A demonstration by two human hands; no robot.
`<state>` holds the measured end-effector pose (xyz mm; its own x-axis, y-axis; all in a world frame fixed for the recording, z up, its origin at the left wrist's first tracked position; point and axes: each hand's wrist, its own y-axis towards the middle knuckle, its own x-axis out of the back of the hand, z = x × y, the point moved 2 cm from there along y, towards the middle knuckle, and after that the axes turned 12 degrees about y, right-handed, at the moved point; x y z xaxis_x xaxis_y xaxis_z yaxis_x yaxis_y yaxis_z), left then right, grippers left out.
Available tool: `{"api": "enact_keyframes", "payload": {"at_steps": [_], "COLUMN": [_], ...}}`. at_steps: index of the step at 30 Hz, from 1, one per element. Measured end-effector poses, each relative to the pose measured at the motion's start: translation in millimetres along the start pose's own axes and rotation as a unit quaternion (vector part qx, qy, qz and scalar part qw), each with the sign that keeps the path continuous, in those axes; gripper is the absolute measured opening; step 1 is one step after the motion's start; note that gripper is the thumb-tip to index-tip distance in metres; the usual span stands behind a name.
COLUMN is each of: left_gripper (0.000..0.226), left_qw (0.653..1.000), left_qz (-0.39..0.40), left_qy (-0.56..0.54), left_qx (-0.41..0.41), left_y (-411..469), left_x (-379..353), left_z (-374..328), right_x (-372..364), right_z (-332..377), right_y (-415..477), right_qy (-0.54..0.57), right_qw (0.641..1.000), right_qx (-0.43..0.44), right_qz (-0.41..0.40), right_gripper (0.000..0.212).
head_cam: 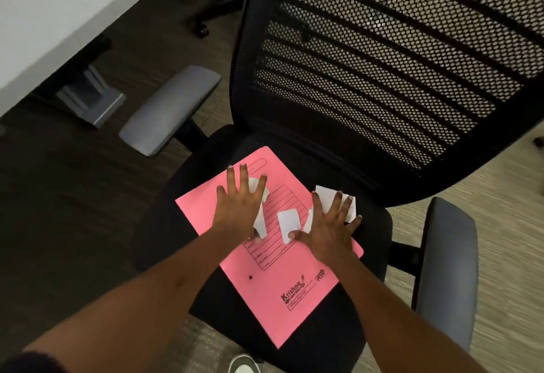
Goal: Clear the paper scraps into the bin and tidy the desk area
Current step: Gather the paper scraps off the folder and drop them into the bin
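A flat pink paper file folder (273,272) lies on the black seat of a mesh-backed office chair (368,225), in the lower middle of the frame, with its long axis running from upper left to lower right. On the upper half of the folder are several white torn paper scraps (289,222).

Both hands lie flat on the folder, palms down. The left hand (240,206) is at the centre left; its fingers (243,176) are spread wide and point to the top of the frame. Scraps show at its right edge, partly under the palm and between two fingers. The right hand (329,231) is at the centre right, also with fingers (338,204) spread. It covers a larger scrap that reaches past the right edge of the folder onto the seat. Neither hand pinches anything; both only press or cover.

One rectangular scrap lies free in the gap between the two hands, its long axis nearly vertical in the frame. The right thumb touches its lower corner, so the right hand is the nearer one. I judge that the hands must come toward each other to gather the scraps in the middle, and thin paper may slip out under the palms.

A white bench (44,34) stands in the upper left. No bin is visible.
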<state>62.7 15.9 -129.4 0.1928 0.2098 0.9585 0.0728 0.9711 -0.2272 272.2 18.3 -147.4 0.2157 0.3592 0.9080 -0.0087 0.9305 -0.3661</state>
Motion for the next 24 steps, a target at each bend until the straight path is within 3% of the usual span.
{"api": "enact_keyframes", "payload": {"at_steps": [5,11,15,20,24], "left_gripper": [0.144,0.101,0.09,0.079,0.069], "left_qw": [0.998,0.997,0.998,0.994,0.993], "left_qz": [0.051,0.039,0.038,0.046,0.026], "left_qy": [-0.003,0.023,-0.019,-0.085,-0.102], "left_qx": [-0.041,-0.063,-0.054,-0.049,-0.06], "left_y": [31.0,39.0,32.4,19.2,13.9], "left_x": [4.8,6.2,8.4,11.7,14.3], "left_z": [0.0,-9.0,-15.7,-26.2,-29.1], "right_x": [-4.2,-3.7,1.4,4.5,9.5], "right_z": [-5.6,-3.1,-1.2,0.0,-1.6], "right_y": [5.7,5.5,1.8,-2.4,-4.6], "right_qy": [0.012,0.007,0.002,-0.011,0.014], "right_qw": [1.0,0.996,0.991,0.993,0.99], "right_qx": [0.01,0.036,0.068,0.062,0.056], "right_qz": [0.011,-0.077,-0.118,-0.102,-0.129], "right_gripper": [0.092,0.06,0.066,0.092,0.085]}}
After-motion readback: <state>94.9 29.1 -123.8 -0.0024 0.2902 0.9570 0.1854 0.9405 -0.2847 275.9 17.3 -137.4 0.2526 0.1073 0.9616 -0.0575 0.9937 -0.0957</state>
